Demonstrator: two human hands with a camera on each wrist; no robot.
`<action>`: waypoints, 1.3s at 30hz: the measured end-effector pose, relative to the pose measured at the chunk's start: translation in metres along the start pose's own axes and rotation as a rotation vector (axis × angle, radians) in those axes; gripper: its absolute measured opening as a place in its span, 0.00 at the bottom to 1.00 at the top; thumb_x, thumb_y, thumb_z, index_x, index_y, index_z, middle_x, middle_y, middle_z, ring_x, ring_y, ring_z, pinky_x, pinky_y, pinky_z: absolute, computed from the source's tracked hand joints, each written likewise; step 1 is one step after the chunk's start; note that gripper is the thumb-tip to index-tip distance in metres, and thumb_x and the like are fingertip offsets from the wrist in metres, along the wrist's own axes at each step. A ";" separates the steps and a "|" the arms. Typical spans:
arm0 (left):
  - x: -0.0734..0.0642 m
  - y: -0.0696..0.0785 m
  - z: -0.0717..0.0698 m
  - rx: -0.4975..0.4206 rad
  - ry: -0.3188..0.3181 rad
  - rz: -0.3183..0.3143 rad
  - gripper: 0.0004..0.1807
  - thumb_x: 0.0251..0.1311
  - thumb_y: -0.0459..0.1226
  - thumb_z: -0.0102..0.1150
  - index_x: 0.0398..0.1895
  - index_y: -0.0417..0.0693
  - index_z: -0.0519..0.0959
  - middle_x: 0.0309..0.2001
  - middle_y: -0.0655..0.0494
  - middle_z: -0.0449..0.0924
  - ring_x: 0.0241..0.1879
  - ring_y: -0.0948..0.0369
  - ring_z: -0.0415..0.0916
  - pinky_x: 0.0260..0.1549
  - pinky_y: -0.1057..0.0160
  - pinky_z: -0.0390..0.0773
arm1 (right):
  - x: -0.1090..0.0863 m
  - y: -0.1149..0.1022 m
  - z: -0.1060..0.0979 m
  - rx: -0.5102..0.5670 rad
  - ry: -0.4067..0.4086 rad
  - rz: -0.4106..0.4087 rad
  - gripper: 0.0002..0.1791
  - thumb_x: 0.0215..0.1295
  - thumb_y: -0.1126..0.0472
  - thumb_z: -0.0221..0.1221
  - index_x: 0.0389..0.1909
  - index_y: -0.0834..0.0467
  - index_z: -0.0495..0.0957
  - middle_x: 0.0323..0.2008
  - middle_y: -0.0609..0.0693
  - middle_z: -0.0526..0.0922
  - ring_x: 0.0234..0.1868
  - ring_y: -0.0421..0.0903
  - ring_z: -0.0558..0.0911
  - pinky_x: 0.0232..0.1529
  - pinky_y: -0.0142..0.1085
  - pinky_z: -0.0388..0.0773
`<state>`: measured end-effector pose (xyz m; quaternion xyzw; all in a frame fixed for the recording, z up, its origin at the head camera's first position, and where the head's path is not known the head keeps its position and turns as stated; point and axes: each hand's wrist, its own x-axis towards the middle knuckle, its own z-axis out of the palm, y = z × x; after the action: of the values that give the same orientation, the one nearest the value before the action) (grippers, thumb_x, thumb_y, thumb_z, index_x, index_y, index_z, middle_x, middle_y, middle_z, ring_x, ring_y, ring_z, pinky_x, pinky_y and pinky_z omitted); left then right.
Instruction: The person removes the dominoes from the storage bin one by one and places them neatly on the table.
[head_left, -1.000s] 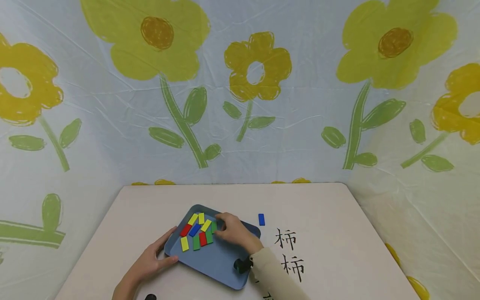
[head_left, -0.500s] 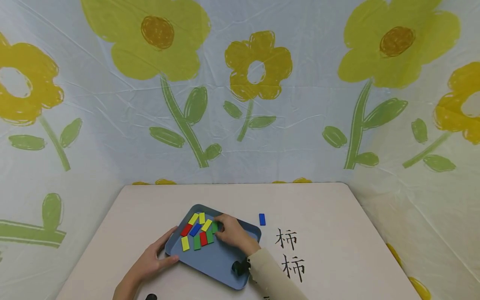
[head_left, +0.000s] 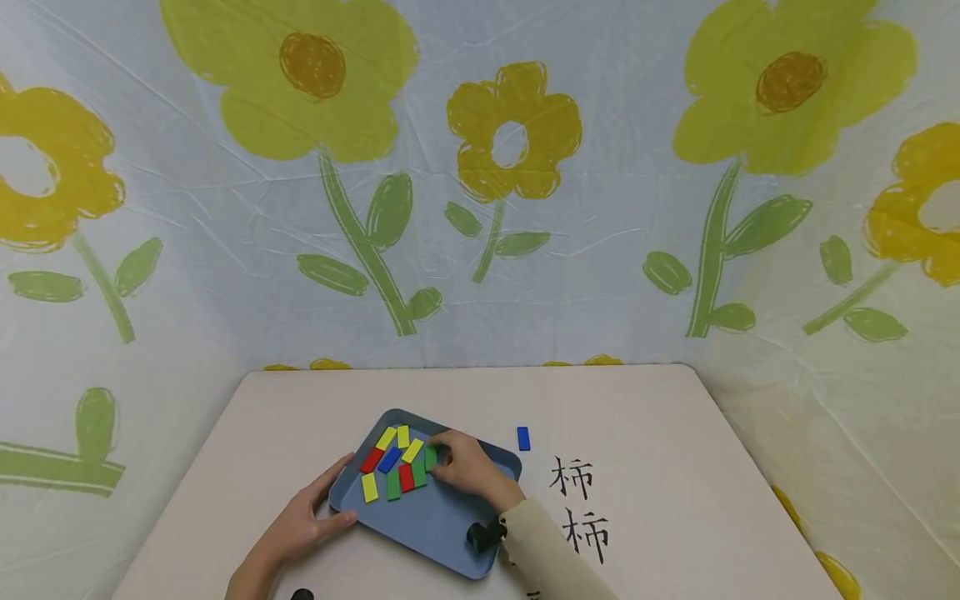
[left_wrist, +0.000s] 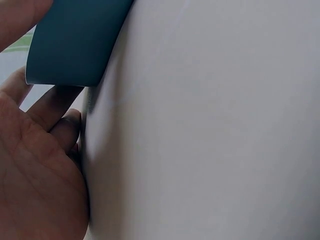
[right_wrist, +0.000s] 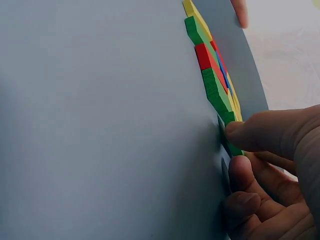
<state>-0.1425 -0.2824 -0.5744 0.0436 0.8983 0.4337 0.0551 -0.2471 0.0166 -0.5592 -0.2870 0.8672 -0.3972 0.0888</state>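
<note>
In the head view, my left hand [head_left: 303, 521] holds the blue-grey tray [head_left: 442, 525] at its left end, thumb at the near rim and fingers along the left side. The left wrist view shows the tray's dark wall [left_wrist: 75, 45] between thumb and fingers. My right hand [head_left: 472, 467] reaches over the tray, and its thumb and fingers pinch a green block [head_left: 431, 459], also seen in the right wrist view [right_wrist: 235, 149]. This block sits at the right end of a cluster of flat blocks, among them a red block [head_left: 406, 478], a blue block [head_left: 390, 460] and a yellow block [head_left: 370, 487].
A single blue block [head_left: 523, 438] lies on the pale table [head_left: 637, 417] beyond the tray's right end. Black written characters [head_left: 585, 533] mark the tabletop to the right. Flower-printed cloth [head_left: 525, 308] hangs around the table's back and sides.
The pinched green block has shifted very slightly toward the near right, with the right hand still on it. My left hand and the tray stay where they were.
</note>
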 end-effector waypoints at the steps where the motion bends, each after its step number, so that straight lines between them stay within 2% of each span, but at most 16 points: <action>1: 0.000 0.000 0.000 -0.004 0.001 -0.003 0.48 0.62 0.52 0.69 0.82 0.61 0.57 0.80 0.45 0.59 0.79 0.40 0.53 0.74 0.32 0.57 | 0.000 0.000 0.000 0.001 -0.003 0.000 0.25 0.62 0.68 0.68 0.61 0.64 0.80 0.53 0.56 0.83 0.31 0.34 0.73 0.31 0.26 0.74; 17: 0.001 -0.001 0.000 0.004 -0.003 -0.001 0.47 0.62 0.52 0.69 0.82 0.62 0.57 0.80 0.45 0.59 0.79 0.40 0.53 0.74 0.32 0.57 | -0.002 0.002 -0.006 0.018 -0.015 -0.006 0.25 0.62 0.67 0.68 0.61 0.64 0.80 0.54 0.57 0.82 0.30 0.32 0.74 0.30 0.25 0.75; 28: 0.001 0.000 0.000 0.000 -0.007 -0.010 0.48 0.62 0.52 0.69 0.82 0.62 0.56 0.80 0.45 0.58 0.79 0.39 0.52 0.74 0.32 0.57 | -0.003 0.000 -0.022 0.042 -0.018 0.006 0.25 0.63 0.66 0.68 0.62 0.64 0.79 0.55 0.57 0.82 0.31 0.35 0.76 0.28 0.26 0.77; 35: 0.000 0.003 0.001 -0.009 -0.008 -0.030 0.48 0.61 0.52 0.69 0.82 0.62 0.56 0.81 0.45 0.56 0.80 0.40 0.49 0.75 0.32 0.54 | -0.007 -0.003 -0.034 0.059 0.009 -0.014 0.25 0.64 0.67 0.68 0.62 0.66 0.79 0.56 0.58 0.82 0.29 0.35 0.76 0.26 0.26 0.76; 39: 0.000 0.004 0.000 -0.011 -0.016 -0.047 0.49 0.61 0.53 0.69 0.83 0.61 0.56 0.81 0.45 0.55 0.80 0.39 0.48 0.75 0.31 0.53 | -0.009 -0.004 -0.041 0.058 0.027 0.004 0.25 0.64 0.67 0.68 0.62 0.64 0.79 0.56 0.58 0.81 0.30 0.35 0.76 0.25 0.27 0.76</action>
<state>-0.1428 -0.2794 -0.5712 0.0255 0.8961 0.4370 0.0729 -0.2536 0.0456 -0.5300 -0.2770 0.8572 -0.4256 0.0859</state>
